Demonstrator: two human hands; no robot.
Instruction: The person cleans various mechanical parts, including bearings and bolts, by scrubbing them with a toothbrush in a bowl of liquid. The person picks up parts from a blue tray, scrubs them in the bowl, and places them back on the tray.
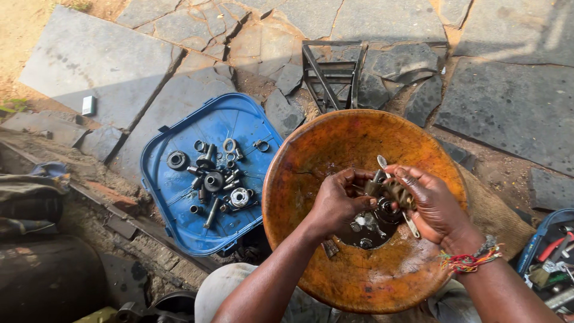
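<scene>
A small greasy metal part (388,190), dark and ridged, is held between both hands over the middle of the round orange basin (335,143). More small dark metal pieces (373,224) lie in murky liquid at the basin's bottom.

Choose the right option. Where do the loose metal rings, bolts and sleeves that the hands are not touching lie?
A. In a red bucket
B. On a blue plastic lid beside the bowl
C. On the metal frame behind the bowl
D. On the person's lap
B: the loose metal parts lie spread on the blue plastic lid, left of the orange bowl in the head view.
</scene>
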